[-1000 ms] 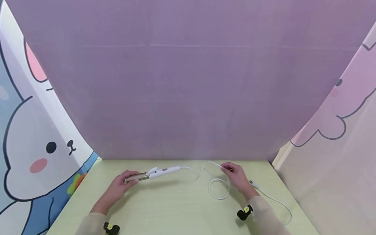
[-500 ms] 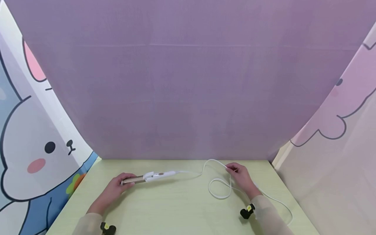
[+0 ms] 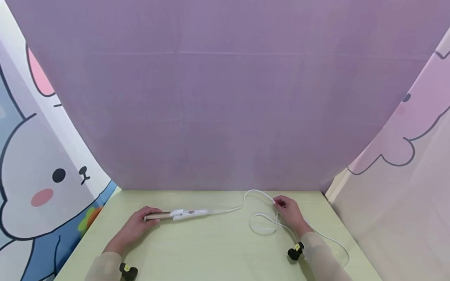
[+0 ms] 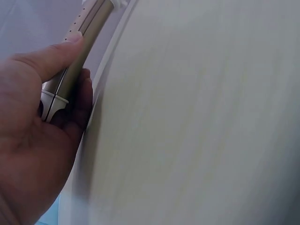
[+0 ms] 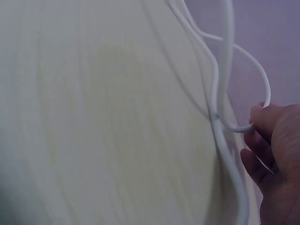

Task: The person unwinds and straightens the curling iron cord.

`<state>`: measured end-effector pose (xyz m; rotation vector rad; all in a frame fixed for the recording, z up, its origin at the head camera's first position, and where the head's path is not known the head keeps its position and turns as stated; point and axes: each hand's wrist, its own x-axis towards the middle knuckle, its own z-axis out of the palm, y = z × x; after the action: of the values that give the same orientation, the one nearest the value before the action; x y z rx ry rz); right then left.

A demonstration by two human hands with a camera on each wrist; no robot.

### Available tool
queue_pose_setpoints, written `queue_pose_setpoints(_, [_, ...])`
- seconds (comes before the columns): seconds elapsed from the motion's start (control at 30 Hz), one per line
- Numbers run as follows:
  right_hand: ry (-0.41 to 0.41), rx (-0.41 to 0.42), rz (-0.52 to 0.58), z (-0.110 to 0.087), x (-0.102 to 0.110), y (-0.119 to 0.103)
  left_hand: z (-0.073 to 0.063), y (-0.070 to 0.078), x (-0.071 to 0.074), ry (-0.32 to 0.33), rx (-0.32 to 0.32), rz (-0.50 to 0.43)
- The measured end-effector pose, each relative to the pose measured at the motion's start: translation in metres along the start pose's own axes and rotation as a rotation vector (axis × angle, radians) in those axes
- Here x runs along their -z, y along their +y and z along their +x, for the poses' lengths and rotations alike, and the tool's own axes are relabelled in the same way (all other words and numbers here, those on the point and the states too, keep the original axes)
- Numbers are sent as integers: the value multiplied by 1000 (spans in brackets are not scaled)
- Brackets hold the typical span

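Note:
A curling iron with a white handle and gold barrel lies lengthwise across the table, its handle pointing right. My left hand grips the barrel's tip end; in the left wrist view the thumb presses on the gold barrel and the fingers curl beneath. From the handle a white cord runs right and arches up to my right hand, which pinches it between thumb and fingertips. Below that hand the cord loops on the table. In the right wrist view the pinched cord bends above the fingers.
The pale wood table ends at a purple cloth backdrop. More cord curves along the right side, past the right forearm. Patterned cloths with a cartoon rabbit and pink shapes hang at the sides.
The curling iron has come down and slightly left with my left hand, and now lies more level. My right hand has shifted a little right, drawing the cord along.

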<state>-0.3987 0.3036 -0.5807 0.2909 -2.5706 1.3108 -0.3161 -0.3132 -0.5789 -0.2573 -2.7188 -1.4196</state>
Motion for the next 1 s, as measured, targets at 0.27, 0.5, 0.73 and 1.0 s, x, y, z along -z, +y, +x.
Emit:
queue_pose_setpoints(0.27, [-10,-56,-13,1,-3,10,1,1,1,-8,10,-3])
queue_pose_setpoints(0.5, [-8,-67,4,0,-4,11,1,0,2,-15,19,9])
queue_pose_setpoints(0.73, [13,-86,41,-1,-5,12,0,-4,0,-11,38,30])
queue_pose_setpoints(1.0, [30,-106,66,-2,-6,15,1,0,-1,-10,55,40])
